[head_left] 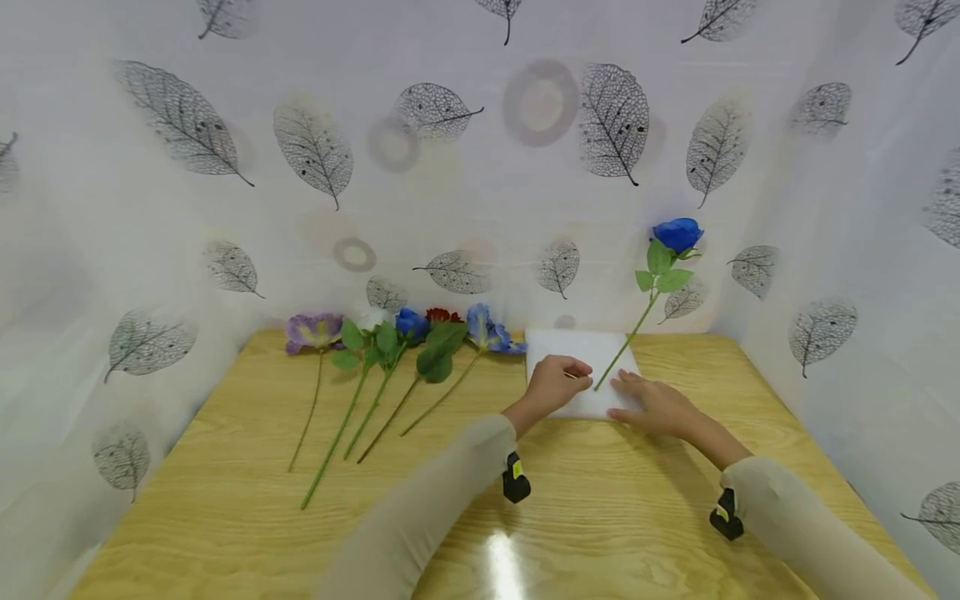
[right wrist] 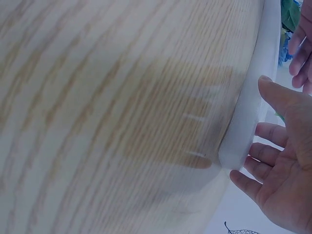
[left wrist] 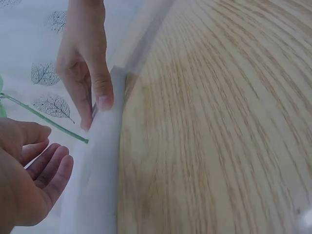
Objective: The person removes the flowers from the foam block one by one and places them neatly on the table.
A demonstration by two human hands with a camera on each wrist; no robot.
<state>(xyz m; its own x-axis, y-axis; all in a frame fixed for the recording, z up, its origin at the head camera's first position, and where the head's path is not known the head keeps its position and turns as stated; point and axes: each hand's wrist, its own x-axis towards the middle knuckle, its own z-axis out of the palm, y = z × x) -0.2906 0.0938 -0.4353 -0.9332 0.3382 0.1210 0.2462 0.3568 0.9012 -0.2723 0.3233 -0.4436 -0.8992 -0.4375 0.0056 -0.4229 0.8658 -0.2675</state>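
Observation:
A blue artificial rose (head_left: 677, 235) on a green stem leans to the right, its lower end at a white foam block (head_left: 581, 410). The block lies near the table's back edge. My left hand (head_left: 557, 384) hovers over the block, left of the stem. Its fingers bend loosely with nothing between them, and the left wrist view shows the stem (left wrist: 53, 123) apart from them. At the block's right front corner, my right hand (head_left: 660, 407) rests its thumb and fingertips on the foam (right wrist: 243, 112). Its fingers are spread and nearly straight.
Several artificial flowers lie left of the block: a purple one (head_left: 313, 331), a white one (head_left: 375, 317), a blue rose (head_left: 412, 323), a red one (head_left: 443, 315) and a blue-violet one (head_left: 486, 331). A leaf-patterned curtain (head_left: 465, 200) hangs behind the wooden table (head_left: 247, 517).

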